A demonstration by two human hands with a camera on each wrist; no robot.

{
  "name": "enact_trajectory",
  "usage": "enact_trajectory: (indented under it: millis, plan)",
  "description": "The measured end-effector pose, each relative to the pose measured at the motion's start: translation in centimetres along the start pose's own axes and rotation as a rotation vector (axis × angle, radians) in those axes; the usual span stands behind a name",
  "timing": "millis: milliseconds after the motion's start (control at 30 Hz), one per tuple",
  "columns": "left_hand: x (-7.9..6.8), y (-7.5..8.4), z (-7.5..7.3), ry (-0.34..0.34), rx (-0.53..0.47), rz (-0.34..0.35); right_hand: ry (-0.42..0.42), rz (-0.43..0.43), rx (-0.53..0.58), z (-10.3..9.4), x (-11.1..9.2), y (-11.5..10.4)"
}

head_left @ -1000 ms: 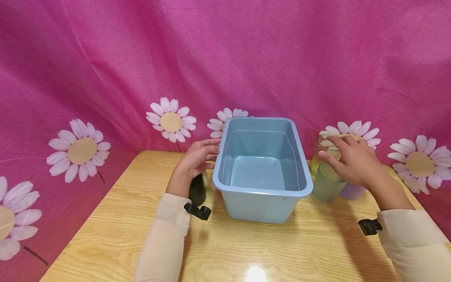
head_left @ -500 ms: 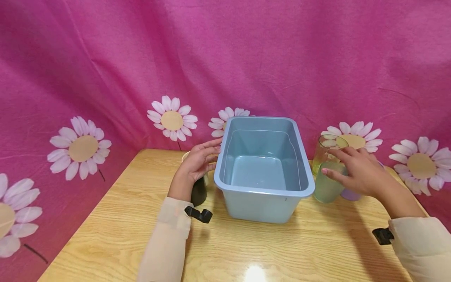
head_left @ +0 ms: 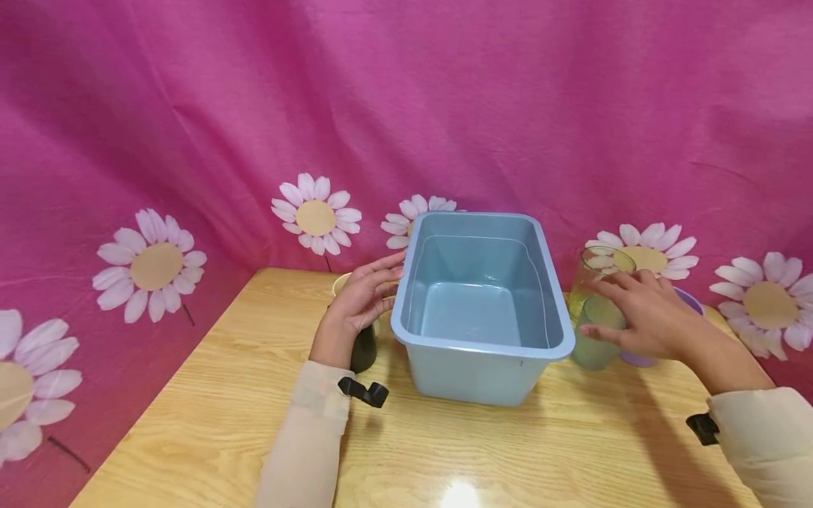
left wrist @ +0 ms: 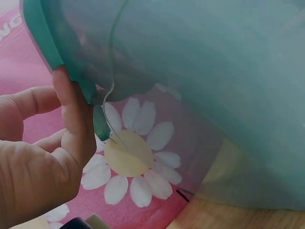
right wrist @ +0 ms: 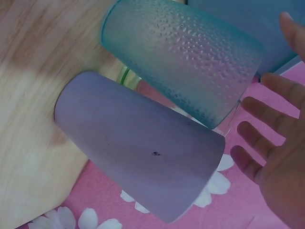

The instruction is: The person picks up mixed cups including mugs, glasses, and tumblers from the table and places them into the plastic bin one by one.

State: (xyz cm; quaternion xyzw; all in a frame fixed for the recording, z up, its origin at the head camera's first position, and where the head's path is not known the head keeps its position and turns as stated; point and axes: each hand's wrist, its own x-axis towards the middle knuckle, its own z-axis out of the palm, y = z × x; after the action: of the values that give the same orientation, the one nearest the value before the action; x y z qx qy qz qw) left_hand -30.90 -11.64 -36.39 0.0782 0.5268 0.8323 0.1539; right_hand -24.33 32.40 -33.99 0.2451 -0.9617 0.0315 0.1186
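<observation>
A light blue plastic basin (head_left: 470, 374) stands mid-table. My left hand (head_left: 358, 300) touches its left rim from outside, fingers loosely extended; in the left wrist view one finger (left wrist: 71, 95) lies against the rim. Below that hand are a dark cup (head_left: 364, 351) and a cream-rimmed cup (head_left: 340, 281), both partly hidden. My right hand (head_left: 657, 321) is over the cups at right, fingers spread. Nearest it are a green translucent cup (head_left: 591, 346), bumpy in the right wrist view, and a purple cup (right wrist: 138, 143). A yellowish glass (head_left: 579, 286) stands behind.
The wooden table (head_left: 209, 416) meets a pink curtain (head_left: 444, 106) printed with daisies at its back and left side. The basin's back end is close to the curtain. The cups stand just beside the basin's left and right walls.
My right hand has drawn a little right and lower over the cups, baring more of the glass and the purple cup's rim. The left hand stays at the basin's rim.
</observation>
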Motion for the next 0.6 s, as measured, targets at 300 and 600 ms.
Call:
enact_trajectory:
  millis: [300, 600]
  plan:
    - [0.0, 0.03, -0.16, -0.003, 0.0, 0.005, -0.008, -0.05, 0.014, 0.28, 0.22, 0.32]
    - [0.1, 0.0, -0.21, -0.017, -0.001, 0.011, -0.063, -0.034, 0.004, 0.28, -0.1, 0.89]
